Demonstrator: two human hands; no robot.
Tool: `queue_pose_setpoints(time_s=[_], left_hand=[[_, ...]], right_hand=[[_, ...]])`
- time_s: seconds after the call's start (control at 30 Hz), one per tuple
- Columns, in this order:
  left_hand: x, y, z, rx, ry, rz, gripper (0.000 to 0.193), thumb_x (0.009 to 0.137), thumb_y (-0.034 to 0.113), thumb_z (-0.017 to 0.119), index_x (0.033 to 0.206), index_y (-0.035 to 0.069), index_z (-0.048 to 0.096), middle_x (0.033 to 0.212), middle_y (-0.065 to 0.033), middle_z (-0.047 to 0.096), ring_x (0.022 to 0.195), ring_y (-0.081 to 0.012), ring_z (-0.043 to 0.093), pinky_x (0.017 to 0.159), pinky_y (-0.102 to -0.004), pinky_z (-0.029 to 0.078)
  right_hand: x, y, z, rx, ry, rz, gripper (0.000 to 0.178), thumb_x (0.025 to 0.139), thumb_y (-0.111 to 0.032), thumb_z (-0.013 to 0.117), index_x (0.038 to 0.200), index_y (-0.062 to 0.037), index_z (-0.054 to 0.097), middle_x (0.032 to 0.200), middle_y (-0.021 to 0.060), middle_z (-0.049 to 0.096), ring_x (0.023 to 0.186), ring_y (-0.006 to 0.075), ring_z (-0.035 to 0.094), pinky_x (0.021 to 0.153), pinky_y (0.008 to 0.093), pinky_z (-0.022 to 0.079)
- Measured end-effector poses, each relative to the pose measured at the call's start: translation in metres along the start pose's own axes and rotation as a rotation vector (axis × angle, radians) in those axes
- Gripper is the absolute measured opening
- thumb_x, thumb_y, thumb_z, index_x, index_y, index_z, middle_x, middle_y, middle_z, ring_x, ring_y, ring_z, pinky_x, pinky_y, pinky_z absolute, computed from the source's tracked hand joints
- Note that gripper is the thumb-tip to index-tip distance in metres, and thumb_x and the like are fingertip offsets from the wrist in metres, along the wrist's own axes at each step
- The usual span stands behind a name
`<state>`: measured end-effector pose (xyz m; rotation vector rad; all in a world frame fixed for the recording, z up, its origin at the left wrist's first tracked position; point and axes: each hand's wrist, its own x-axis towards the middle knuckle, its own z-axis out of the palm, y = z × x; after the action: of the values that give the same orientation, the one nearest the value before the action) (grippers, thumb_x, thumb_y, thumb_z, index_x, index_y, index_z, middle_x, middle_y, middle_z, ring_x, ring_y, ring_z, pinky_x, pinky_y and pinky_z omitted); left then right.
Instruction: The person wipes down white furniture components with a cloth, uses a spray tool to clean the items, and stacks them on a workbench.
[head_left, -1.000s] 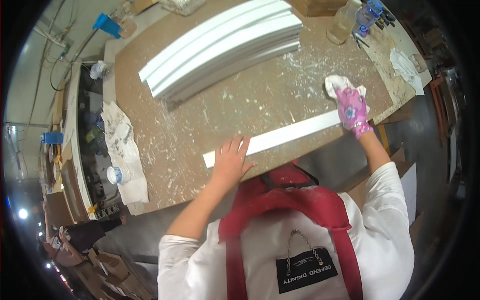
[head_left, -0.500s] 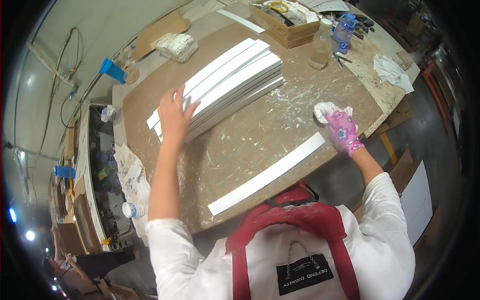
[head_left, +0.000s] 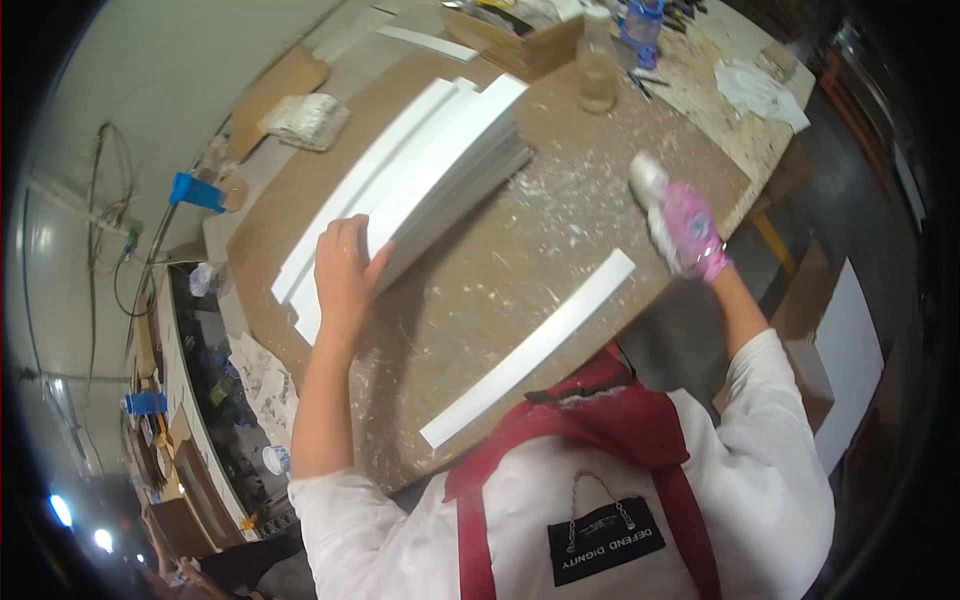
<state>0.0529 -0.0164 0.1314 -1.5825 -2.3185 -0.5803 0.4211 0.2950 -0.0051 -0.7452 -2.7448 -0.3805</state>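
Observation:
A stack of long white strips [head_left: 445,130] lies on the brown board, left of centre. My bare left hand [head_left: 347,275] is closed over a top strip near its near-left end, thumb on the right side and fingers across it; the undersides of the fingers are hidden. My right hand [head_left: 690,228], in a pink flowered glove, grips a crumpled white cloth [head_left: 650,180] at the board's right side, slightly smeared by motion. One single white strip [head_left: 530,348] lies apart from the stack along the board's near edge, between my hands.
The brown board [head_left: 560,215] is flecked with white. Behind it stand a cardboard box [head_left: 510,45], a clear bottle [head_left: 597,75] and a blue bottle [head_left: 640,30]. A wrapped bundle [head_left: 308,122] and a blue cup [head_left: 198,192] sit at the left. White paper [head_left: 760,95] lies far right.
The top strips under my left hand have shifted toward me at their near end. My right hand has turned with the cloth, which now points away from me. The whole view has tilted slightly.

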Motion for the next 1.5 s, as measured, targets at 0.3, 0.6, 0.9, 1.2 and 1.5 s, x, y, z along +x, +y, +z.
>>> queue_pose_setpoints(time_s=[0.3, 0.6, 0.9, 1.2, 1.5], left_hand=[[-0.09, 0.07, 0.125, -0.272, -0.208, -0.052, 0.045, 0.074, 0.02, 0.072, 0.11, 0.0, 0.055, 0.106, -0.019, 0.056, 0.099, -0.0369, 0.051, 0.086, -0.0431, 0.041], [-0.089, 0.071, 0.125, -0.293, -0.293, -0.083, 0.052, 0.075, 0.024, 0.071, 0.117, 0.001, 0.051, 0.111, -0.0194, 0.054, 0.105, -0.0375, 0.048, 0.091, -0.0441, 0.038], [-0.188, 0.013, 0.057, -0.295, -0.331, -0.483, 0.051, 0.07, 0.009, 0.072, 0.117, 0.002, 0.055, 0.107, -0.0147, 0.055, 0.101, -0.0332, 0.053, 0.089, -0.0386, 0.043], [-0.191, 0.019, 0.068, -0.671, -0.098, -0.825, 0.082, 0.069, 0.01, 0.077, 0.139, 0.003, 0.034, 0.107, -0.0153, 0.059, 0.085, -0.0227, 0.057, 0.077, -0.0341, 0.047], [-0.2, 0.011, 0.076, -0.819, 0.033, -0.712, 0.08, 0.072, 0.003, 0.074, 0.139, 0.003, 0.03, 0.094, -0.0051, 0.057, 0.074, -0.0099, 0.049, 0.067, -0.0222, 0.044]], right_hand=[[0.093, -0.138, -0.107, 0.674, 0.045, -0.348, 0.02, 0.08, -0.02, 0.052, 0.096, -0.0133, 0.062, 0.101, 0.007, 0.061, 0.093, 0.0233, 0.058, 0.081, 0.0374, 0.044], [0.098, -0.005, -0.019, 0.438, -0.415, 0.486, 0.023, 0.091, -0.017, 0.048, 0.107, -0.0096, 0.063, 0.105, 0.0106, 0.063, 0.09, 0.0252, 0.062, 0.081, 0.0358, 0.049], [0.095, -0.052, -0.024, 0.186, -0.081, -0.176, 0.027, 0.086, -0.019, 0.052, 0.11, -0.0085, 0.06, 0.103, 0.0127, 0.061, 0.094, 0.0293, 0.06, 0.078, 0.0409, 0.05], [0.071, -0.327, -0.049, 0.431, -0.135, -0.821, 0.022, 0.078, -0.014, 0.051, 0.098, -0.016, 0.06, 0.098, 0.0095, 0.062, 0.091, 0.0251, 0.061, 0.078, 0.0389, 0.048], [0.101, -0.173, -0.016, 0.009, -0.323, -0.638, 0.025, 0.086, -0.028, 0.05, 0.093, -0.0068, 0.062, 0.089, 0.0097, 0.064, 0.083, 0.0254, 0.062, 0.08, 0.0375, 0.047]])
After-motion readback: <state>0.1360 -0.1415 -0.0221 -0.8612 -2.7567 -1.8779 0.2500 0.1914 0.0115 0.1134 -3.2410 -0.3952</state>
